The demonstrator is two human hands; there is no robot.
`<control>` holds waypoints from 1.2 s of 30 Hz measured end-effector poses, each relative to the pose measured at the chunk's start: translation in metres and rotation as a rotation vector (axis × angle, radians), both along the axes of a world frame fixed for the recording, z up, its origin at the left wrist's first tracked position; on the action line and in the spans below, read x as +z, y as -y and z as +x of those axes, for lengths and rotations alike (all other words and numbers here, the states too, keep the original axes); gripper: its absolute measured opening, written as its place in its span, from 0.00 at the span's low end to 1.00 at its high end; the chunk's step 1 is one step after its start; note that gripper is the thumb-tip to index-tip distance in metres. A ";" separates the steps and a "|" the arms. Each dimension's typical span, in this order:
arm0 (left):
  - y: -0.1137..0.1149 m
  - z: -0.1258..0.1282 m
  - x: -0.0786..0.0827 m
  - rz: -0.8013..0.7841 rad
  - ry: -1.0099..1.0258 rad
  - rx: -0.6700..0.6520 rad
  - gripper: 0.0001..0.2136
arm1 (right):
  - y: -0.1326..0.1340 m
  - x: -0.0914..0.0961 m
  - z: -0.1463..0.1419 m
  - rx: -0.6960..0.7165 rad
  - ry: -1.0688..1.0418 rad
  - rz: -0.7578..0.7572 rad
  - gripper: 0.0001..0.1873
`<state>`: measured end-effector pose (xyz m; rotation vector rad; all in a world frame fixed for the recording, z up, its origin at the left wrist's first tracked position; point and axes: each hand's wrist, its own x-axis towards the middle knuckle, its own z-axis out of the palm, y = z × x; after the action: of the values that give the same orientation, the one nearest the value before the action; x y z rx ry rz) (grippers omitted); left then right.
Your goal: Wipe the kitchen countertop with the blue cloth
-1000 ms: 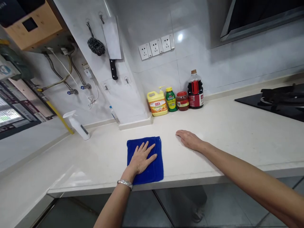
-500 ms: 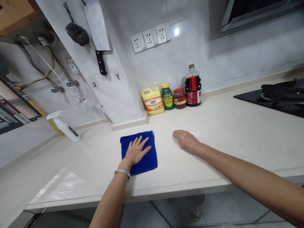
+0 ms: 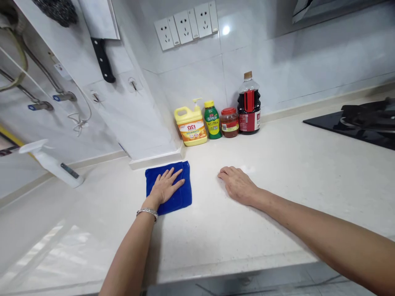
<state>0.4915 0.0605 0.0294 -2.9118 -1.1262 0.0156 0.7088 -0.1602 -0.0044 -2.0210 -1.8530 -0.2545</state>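
Note:
A folded blue cloth (image 3: 185,193) lies flat on the white countertop (image 3: 234,242), its far edge close to the foot of the wall pillar. My left hand (image 3: 165,187) presses on the cloth with spread fingers; a silver bracelet (image 3: 148,212) circles that wrist. To the right of the cloth, my right hand (image 3: 237,185) rests on the countertop, fingers curled in. Nothing shows sticking out of it, and its palm side is hidden.
By the wall stand a yellow detergent jug (image 3: 191,127), green sauce bottle (image 3: 212,121), red-lidded jar (image 3: 230,123) and dark sauce bottle (image 3: 248,107). A white spray bottle (image 3: 54,164) leans at left. A black stove (image 3: 367,121) sits right; a cleaver (image 3: 103,59) hangs on the pillar (image 3: 145,119).
My left hand and the blue cloth have slid forward, nearer the pillar's foot. The right hand stays on the countertop, still curled. The view has tilted down and shifted.

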 end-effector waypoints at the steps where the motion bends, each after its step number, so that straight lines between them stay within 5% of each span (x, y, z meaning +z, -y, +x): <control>1: -0.003 0.001 0.000 0.002 -0.003 0.002 0.32 | 0.000 -0.001 0.000 -0.001 0.001 0.004 0.20; 11: -0.025 0.009 0.000 -0.019 0.021 0.010 0.33 | 0.001 -0.008 0.005 0.022 0.001 0.042 0.22; 21: -0.024 0.000 -0.002 -0.045 0.048 -0.028 0.33 | 0.000 -0.016 0.023 0.134 -0.110 0.119 0.24; 36: -0.075 -0.082 0.004 -0.115 0.189 -0.067 0.32 | 0.001 -0.021 0.024 0.169 -0.093 0.161 0.24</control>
<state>0.4099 0.1352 0.0333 -3.1069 -1.0842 -0.2065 0.7333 -0.1610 -0.0257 -1.7295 -1.8687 -0.2492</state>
